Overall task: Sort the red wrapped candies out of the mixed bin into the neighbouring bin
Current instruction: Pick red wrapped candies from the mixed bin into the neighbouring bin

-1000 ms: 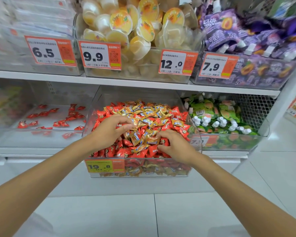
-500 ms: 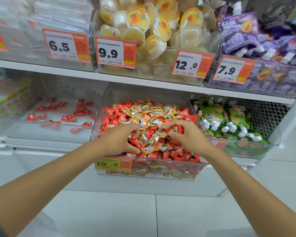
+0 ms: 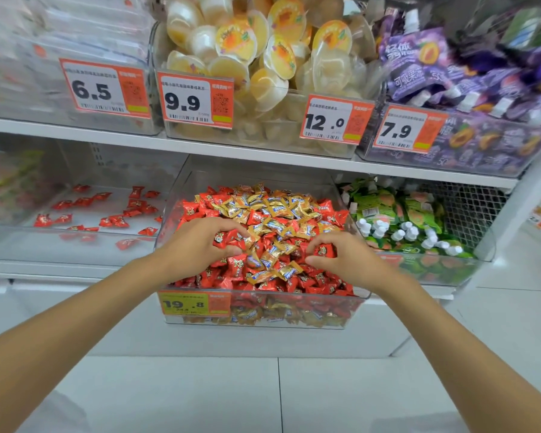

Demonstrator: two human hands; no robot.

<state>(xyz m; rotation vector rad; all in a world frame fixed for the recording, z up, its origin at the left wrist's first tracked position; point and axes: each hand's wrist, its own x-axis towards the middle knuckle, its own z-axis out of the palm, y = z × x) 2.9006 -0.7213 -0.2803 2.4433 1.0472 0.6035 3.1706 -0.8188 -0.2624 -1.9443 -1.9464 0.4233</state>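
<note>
Head view: mixed bin (image 3: 256, 178), price tag (image 3: 194, 303) "19.8", heaped with gold candies (image 3: 281, 210) and red. Atop it, left hand (image 3: 194, 248) fingers (image 3: 228, 225) clutching red candies (image 3: 228, 240), right hand (image 3: 353, 260) fingers (image 3: 319, 242) pinching a red candy (image 3: 324, 250). Left of mixed bin, neighbouring bin (image 3: 60, 248) with scattered red ones.

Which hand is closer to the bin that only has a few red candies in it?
Left. The left hand grips red candies at the mixed pile's left side, beside that bin; the right hand is farther right, nearer the green pouches.
</note>
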